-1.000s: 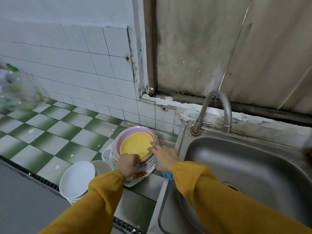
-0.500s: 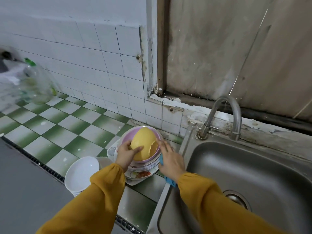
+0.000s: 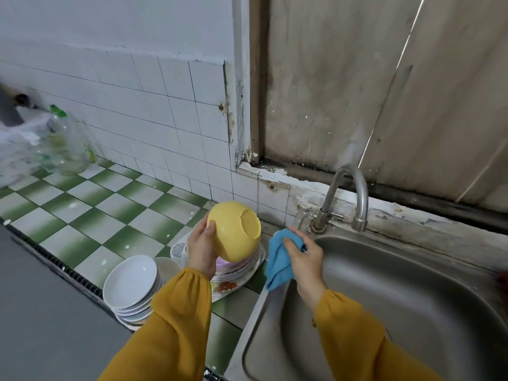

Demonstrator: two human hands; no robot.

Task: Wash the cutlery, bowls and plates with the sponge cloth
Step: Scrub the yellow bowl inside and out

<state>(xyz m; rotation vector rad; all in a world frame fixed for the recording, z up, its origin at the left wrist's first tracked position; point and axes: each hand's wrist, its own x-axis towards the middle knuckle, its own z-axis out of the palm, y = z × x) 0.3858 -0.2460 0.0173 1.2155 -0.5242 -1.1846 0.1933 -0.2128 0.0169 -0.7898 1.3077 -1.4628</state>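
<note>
My left hand [image 3: 200,248] grips a yellow bowl [image 3: 235,231] by its rim and holds it tilted, its underside toward me, above the pile of plates [image 3: 242,266]. That pile has a pink bowl on top and a patterned plate at the bottom. My right hand [image 3: 303,255] holds the blue sponge cloth [image 3: 277,259] bunched at the sink's left edge, just right of the yellow bowl. A stack of white bowls [image 3: 132,290] stands on the counter in front of the pile. No cutlery is in sight.
The steel sink [image 3: 398,298] fills the lower right, with a curved tap [image 3: 343,199] at its back rim; no water runs. The green and white checked counter [image 3: 90,213] stretches left to a clear jar and plastic bags [image 3: 52,144] by the tiled wall.
My left hand has lifted the yellow bowl off the pink bowl and turned it over. My right hand has left the pile and raised the blue cloth to the sink's edge.
</note>
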